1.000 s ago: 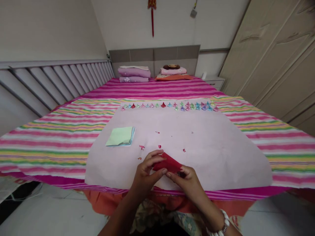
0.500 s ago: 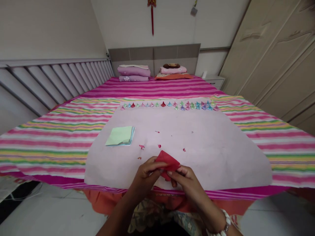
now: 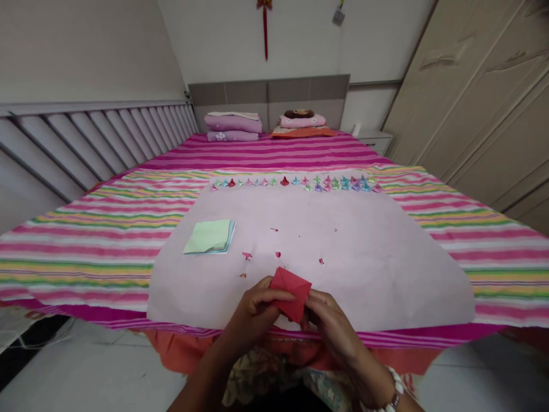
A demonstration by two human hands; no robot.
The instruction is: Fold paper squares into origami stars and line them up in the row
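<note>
A folded square of red paper [image 3: 292,286] with crease lines is held between my two hands, just above the near part of the pale sheet [image 3: 377,269]. My left hand [image 3: 256,303] pinches its left side, thumb and forefinger closed on it. On the right edge, the fingers of my right hand [image 3: 323,312] are closed, partly hidden behind the paper. Beyond the hands lie several small red scraps [image 3: 247,256]. To the left rests a stack of square paper [image 3: 209,237], light green on top with blue underneath.
Along the sheet's far edge runs a row of small folded paper pieces [image 3: 285,181] in several colours. The sheet lies on a bed with a striped cover [image 3: 493,252]. Folded bedding [image 3: 234,125] is piled by the headboard [image 3: 309,91]. A white railing [image 3: 107,131] stands at left.
The red paper has turned and flattened between my hands, now showing a squarer creased face. My right thumb has shifted from its front to its right edge.
</note>
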